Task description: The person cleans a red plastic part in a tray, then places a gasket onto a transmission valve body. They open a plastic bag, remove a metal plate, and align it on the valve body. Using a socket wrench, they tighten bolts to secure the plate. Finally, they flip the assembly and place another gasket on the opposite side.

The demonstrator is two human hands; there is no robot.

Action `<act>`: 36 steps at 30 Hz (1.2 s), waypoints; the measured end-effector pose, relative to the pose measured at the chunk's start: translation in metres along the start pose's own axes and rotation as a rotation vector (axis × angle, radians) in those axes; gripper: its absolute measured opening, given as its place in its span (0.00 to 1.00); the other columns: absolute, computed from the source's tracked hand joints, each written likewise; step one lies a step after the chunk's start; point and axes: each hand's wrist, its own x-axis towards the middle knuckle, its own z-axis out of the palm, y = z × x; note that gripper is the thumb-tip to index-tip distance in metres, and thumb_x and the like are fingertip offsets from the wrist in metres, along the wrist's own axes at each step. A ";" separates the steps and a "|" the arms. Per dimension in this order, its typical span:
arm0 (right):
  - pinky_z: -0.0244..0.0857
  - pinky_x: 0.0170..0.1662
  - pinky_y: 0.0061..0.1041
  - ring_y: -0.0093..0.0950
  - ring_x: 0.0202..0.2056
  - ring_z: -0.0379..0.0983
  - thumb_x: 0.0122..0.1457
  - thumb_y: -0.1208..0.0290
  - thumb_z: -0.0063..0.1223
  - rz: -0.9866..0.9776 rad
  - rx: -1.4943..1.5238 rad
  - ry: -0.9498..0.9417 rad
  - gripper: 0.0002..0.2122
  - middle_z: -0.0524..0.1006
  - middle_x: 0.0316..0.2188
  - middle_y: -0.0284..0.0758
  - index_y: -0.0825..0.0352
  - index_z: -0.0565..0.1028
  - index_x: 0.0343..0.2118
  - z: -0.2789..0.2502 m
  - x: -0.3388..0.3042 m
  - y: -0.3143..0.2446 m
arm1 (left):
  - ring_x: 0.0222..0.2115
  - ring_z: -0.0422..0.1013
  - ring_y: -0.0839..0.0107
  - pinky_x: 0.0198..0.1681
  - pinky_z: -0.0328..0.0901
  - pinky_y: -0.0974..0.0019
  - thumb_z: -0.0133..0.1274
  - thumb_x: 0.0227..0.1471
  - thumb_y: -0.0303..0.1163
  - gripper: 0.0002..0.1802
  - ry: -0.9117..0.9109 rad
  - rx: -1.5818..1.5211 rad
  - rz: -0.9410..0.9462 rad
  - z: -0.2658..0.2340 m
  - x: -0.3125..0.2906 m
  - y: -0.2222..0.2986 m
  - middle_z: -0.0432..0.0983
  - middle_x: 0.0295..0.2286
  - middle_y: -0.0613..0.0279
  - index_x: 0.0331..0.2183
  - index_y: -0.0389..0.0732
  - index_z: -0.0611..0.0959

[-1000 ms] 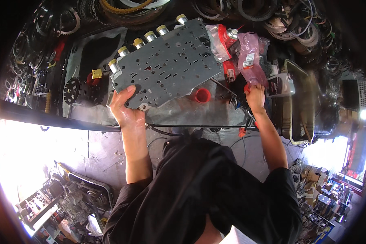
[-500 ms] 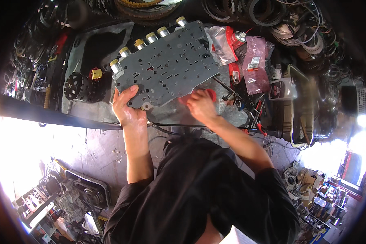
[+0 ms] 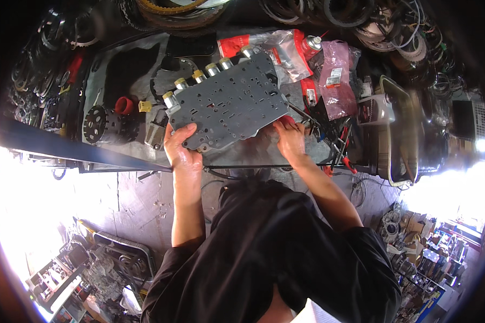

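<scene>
A grey transmission valve body (image 3: pixel 231 105) is held tilted above the bench. Its flat face is full of holes and slots, and a row of silver solenoids with yellowish caps (image 3: pixel 198 76) lines the far edge. My left hand (image 3: pixel 182 148) grips the near left corner, thumb on the flat face and fingers underneath. At the near right edge, my right hand (image 3: pixel 291 141) has its fingers curled around a red object (image 3: pixel 289 119). The valve body hides part of that object, so its kind is unclear.
Left on the bench lie a red ring-shaped part (image 3: pixel 124 105), a yellow piece (image 3: pixel 145 106) and a dark perforated disc (image 3: pixel 96 125). Plastic bags (image 3: pixel 337 81), a spray can (image 3: pixel 311 44) and red-handled tools (image 3: pixel 346 161) lie right, beside a metal pan (image 3: pixel 385 145).
The valve body and my left hand have shifted right and nearer me. My right hand has moved right with the red object, to the valve body's right edge. More of the bench's left side shows.
</scene>
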 end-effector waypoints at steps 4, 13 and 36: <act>0.58 0.56 0.42 0.39 0.47 0.76 0.46 0.75 0.58 -0.106 -0.115 0.162 0.19 0.81 0.42 0.39 0.61 0.80 0.45 0.001 -0.011 0.016 | 0.39 0.78 0.57 0.47 0.75 0.55 0.54 0.40 0.19 0.27 0.026 0.060 -0.154 -0.012 0.002 -0.033 0.80 0.39 0.56 0.47 0.36 0.80; 0.65 0.45 0.24 0.19 0.42 0.70 0.69 0.50 0.52 0.980 1.598 0.165 0.26 0.79 0.38 0.31 0.73 0.76 0.52 -0.031 -0.023 0.042 | 0.37 0.76 0.62 0.44 0.72 0.59 0.57 0.34 0.15 0.32 -0.181 0.151 -0.331 -0.036 0.008 -0.104 0.80 0.35 0.56 0.48 0.35 0.77; 0.62 0.37 0.24 0.19 0.32 0.62 0.68 0.44 0.52 1.005 1.195 0.241 0.30 0.73 0.27 0.28 0.77 0.80 0.34 -0.008 -0.032 0.044 | 0.51 0.71 0.64 0.58 0.62 0.62 0.64 0.41 0.21 0.36 -0.263 0.426 -0.324 -0.048 0.014 -0.134 0.73 0.49 0.57 0.55 0.30 0.74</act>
